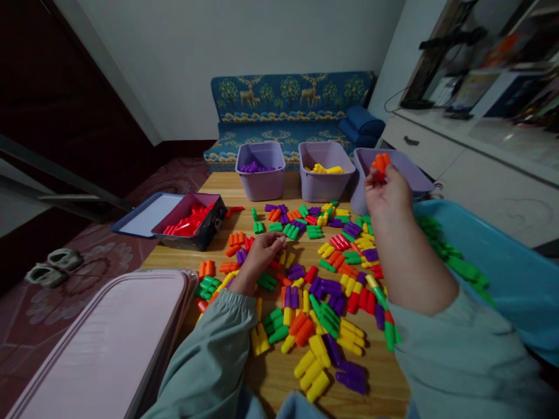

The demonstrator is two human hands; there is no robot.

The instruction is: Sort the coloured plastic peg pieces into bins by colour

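Bins (263, 185) apparently kept colors apart as the right hand (388, 185) pinched an orange toy block (381, 164), the left hand (264, 253) narrowed, contents unclear.

text: honestly not spotting one readable word anywhere | labels/brands: that blurry packet (474, 92) sitting up on the white cabinet (489, 177) is smearing way too much to make out | numbers: none coming through legibly | signs: some faint loopy lines (526, 205) are curling across the cabinet front, not reading as letters tho
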